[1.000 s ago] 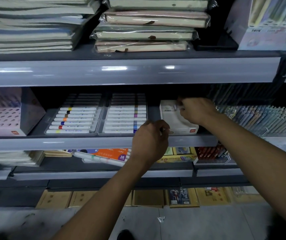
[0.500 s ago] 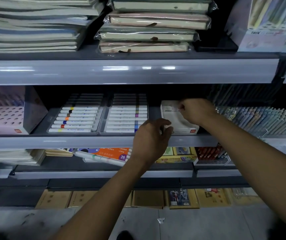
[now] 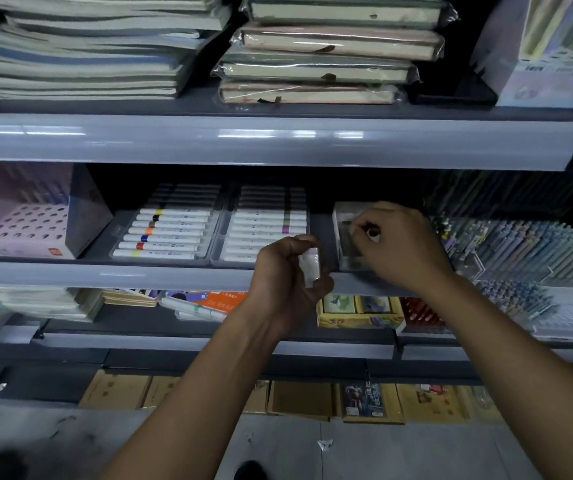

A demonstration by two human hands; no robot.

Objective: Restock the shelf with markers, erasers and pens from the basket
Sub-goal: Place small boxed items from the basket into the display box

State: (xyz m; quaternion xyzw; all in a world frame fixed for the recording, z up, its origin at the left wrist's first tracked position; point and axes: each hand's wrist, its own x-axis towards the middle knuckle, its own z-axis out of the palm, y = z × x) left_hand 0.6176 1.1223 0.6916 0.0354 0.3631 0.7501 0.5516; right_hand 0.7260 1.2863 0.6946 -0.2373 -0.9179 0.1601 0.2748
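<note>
White eraser (image 3: pixel 310 265) gripped in your curled left hand (image 3: pixel 286 277) | your right hand (image 3: pixel 403 244) fingers pinch small item, unclear what, above box (image 3: pixel 345 237) | markers (image 3: pixel 163 233) left of your fingers

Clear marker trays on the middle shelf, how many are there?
2. One clear plastic marker tray sits left, another clear plastic marker tray right beside it; its front corner hides behind the left hand.
</note>
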